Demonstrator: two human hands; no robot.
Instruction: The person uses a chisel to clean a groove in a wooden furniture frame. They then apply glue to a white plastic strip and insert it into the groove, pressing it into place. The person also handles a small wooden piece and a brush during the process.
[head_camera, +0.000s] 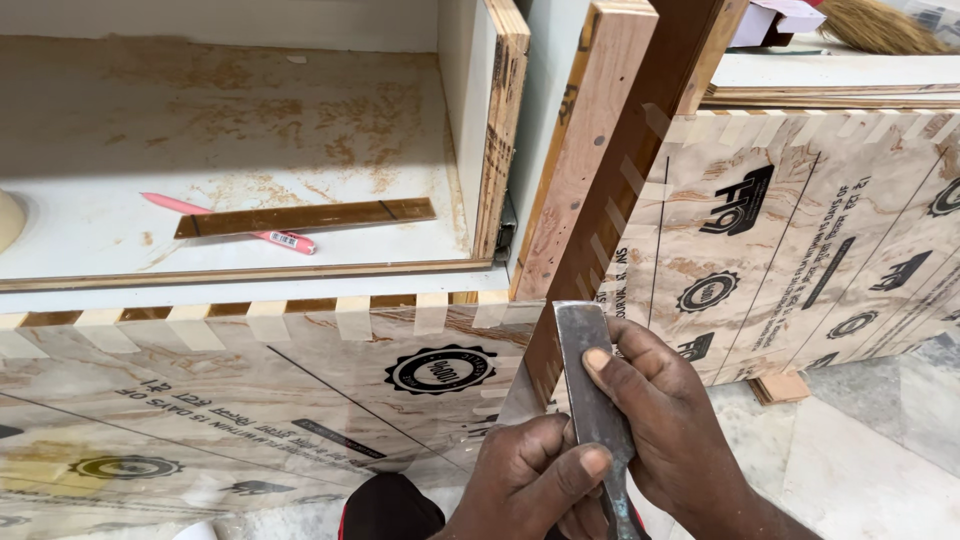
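Both hands grip one tool at the lower centre of the view. The flat grey steel chisel blade (590, 385) stands nearly upright, its squared tip set against the lower edge of the slanted brown wooden strip (610, 190) beside the plywood cabinet panel with printed protective film (800, 230). The left hand (530, 475) is clenched around the lower blade where it meets the handle, thumb across the front. The right hand (660, 420) grasps the blade higher up, its thumb pressed flat on the steel face, fingers wrapped behind.

Handling, as judged: the chisel appears rigid, fairly heavy for its size and smooth-faced, so slippery under a bare thumb; its tip edge is likely sharp. Safe hold lies low on the shank and handle, away from the tip. The wooden strip looks stiff and light, with an edge that may splinter.

Count: one chisel, two hands, one slanted strip. On the white, dust-stained shelf (230, 110) above lie one pink pencil (170, 205) and one thin brown wooden slat (305, 217), crossing each other. A straw broom head (880, 25) shows at the top right.
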